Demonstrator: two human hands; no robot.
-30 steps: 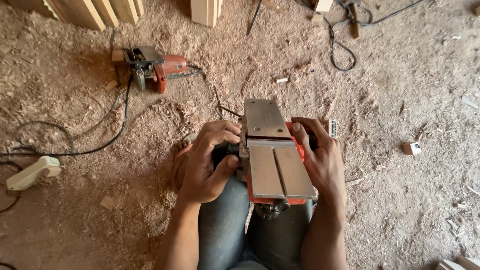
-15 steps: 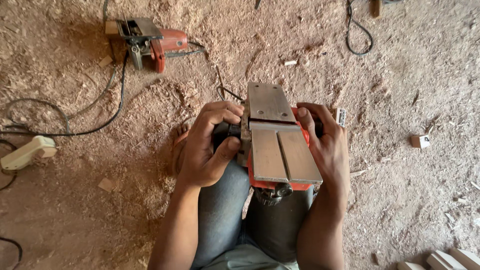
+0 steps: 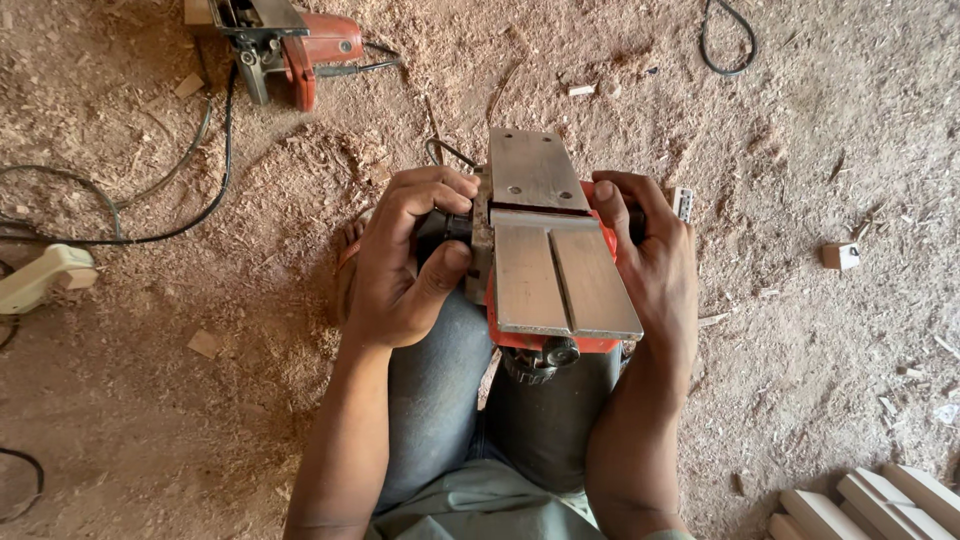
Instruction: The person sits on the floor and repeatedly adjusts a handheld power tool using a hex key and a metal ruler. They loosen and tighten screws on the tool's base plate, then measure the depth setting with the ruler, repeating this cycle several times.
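An orange electric planer [image 3: 552, 255] lies upside down on my lap, its grey metal sole plates facing up. My left hand [image 3: 405, 265] grips its left side, fingers curled over the black housing and the thumb pressed against the edge. My right hand [image 3: 650, 265] wraps around the right side of the orange body. The planer rests over my knees in blue jeans [image 3: 450, 400]. Its underside and handle are hidden by the plates and my hands.
A red power saw [image 3: 290, 40] lies on the sawdust floor at the top left, with black cables [image 3: 190, 190] trailing left. A cream plug block [image 3: 45, 275] sits at the left edge. A small wood block [image 3: 840, 255] lies right; wooden slats [image 3: 870, 505] at bottom right.
The view has shifted so the saw sits higher in the frame. Both hands keep their grip on the planer; my left thumb has shifted slightly along its side.
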